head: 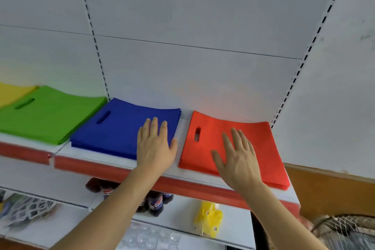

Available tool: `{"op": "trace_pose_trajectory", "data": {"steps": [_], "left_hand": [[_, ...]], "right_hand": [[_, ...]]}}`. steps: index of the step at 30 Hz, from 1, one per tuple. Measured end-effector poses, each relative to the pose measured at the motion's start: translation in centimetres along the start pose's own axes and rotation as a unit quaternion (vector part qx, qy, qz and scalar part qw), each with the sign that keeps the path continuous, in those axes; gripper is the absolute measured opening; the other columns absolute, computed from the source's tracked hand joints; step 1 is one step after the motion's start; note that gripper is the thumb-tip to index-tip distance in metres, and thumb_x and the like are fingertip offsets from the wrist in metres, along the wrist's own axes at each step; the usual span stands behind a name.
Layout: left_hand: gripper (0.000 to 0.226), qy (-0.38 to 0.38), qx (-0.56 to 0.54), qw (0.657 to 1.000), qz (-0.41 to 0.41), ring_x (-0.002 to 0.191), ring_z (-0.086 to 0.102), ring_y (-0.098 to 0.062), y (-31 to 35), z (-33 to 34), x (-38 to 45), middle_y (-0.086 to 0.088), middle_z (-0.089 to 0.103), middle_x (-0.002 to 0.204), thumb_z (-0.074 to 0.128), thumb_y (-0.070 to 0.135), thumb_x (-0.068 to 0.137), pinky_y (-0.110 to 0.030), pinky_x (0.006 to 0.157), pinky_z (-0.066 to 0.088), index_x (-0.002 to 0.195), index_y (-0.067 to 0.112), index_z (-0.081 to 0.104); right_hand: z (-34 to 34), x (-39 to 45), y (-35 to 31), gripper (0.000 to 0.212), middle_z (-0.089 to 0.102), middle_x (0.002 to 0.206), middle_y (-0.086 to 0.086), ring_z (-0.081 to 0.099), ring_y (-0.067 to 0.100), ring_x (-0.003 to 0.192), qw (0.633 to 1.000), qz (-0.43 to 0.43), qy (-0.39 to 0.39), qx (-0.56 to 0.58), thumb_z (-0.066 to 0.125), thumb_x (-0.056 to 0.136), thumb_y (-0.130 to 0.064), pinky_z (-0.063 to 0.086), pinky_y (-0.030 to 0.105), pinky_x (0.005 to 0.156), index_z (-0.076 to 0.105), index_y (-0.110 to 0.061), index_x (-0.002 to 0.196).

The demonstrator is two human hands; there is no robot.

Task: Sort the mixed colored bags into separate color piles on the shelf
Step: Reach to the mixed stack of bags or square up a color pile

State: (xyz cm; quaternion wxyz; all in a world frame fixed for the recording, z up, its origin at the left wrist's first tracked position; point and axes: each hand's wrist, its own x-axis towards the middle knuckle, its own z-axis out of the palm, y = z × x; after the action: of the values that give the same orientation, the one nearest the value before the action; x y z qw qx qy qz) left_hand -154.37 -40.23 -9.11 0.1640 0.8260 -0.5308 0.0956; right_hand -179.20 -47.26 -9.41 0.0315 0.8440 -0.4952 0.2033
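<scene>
Sorting looks nearly done — yellow pile (12, 92), green pile (48, 113), blue pile (121, 128) and red pile (243, 142) lie in a row on the shelf (182, 128), red at its right end. Left hand (155, 144) flat on blue, right hand (236, 154) flat on red — fingers straight, gripping nothing. No mixed bags visible.

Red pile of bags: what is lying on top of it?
The right hand lies flat, fingers straight, on the red pile. The bag surface beneath the palm is covered.
</scene>
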Motion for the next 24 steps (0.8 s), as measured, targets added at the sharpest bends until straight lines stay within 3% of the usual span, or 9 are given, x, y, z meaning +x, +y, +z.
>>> {"op": "trace_pose_trajectory", "data": {"steps": [5, 10, 20, 24], "left_hand": [[0.077, 0.020, 0.020, 0.999, -0.046, 0.162, 0.001, -0.033, -8.4, -3.3, -2.3, -0.012, 0.013, 0.175, 0.029, 0.064, 0.104, -0.055, 0.130, 0.012, 0.166, 0.019, 0.025], [0.085, 0.031, 0.047, 0.993, -0.104, 0.160, 0.012, -0.035, -20.0, -7.8, -5.8, -0.014, 0.022, 0.172, 0.031, 0.073, 0.097, -0.057, 0.128, 0.016, 0.163, 0.018, 0.034], [0.082, 0.067, 0.084, 0.966, -0.237, 0.161, 0.008, -0.033, -41.3, -13.8, -14.1, -0.012, 0.020, 0.173, 0.035, 0.071, 0.100, -0.057, 0.128, 0.013, 0.164, 0.020, 0.031], [0.081, 0.076, 0.104, 0.949, -0.288, 0.162, 0.006, -0.031, -48.7, -15.0, -16.2, -0.010, 0.020, 0.174, 0.026, 0.073, 0.100, -0.055, 0.130, 0.011, 0.164, 0.025, 0.031]], "right_hand": [[0.6, 1.2, -9.5, 0.082, 0.017, 0.174, 0.013, 0.011, 0.032, 0.162, 0.997, -0.066, -0.028, 0.002, 0.022, 0.101, -0.070, 0.018, 0.050, 0.129, 0.031, -0.020, 0.165], [1.9, 1.8, -21.6, 0.084, 0.006, 0.176, 0.009, 0.002, 0.028, 0.163, 0.989, -0.134, -0.046, 0.038, 0.016, 0.101, -0.075, 0.011, 0.048, 0.132, 0.020, -0.023, 0.168], [6.5, 1.2, -46.4, 0.085, 0.018, 0.174, 0.011, 0.014, 0.031, 0.161, 0.950, -0.285, -0.091, 0.093, 0.014, 0.102, -0.075, 0.018, 0.052, 0.130, 0.027, -0.021, 0.166], [8.7, 2.1, -55.2, 0.084, 0.023, 0.173, 0.013, 0.019, 0.033, 0.160, 0.929, -0.339, -0.107, 0.100, 0.013, 0.102, -0.073, 0.020, 0.053, 0.129, 0.027, -0.019, 0.165]]}}
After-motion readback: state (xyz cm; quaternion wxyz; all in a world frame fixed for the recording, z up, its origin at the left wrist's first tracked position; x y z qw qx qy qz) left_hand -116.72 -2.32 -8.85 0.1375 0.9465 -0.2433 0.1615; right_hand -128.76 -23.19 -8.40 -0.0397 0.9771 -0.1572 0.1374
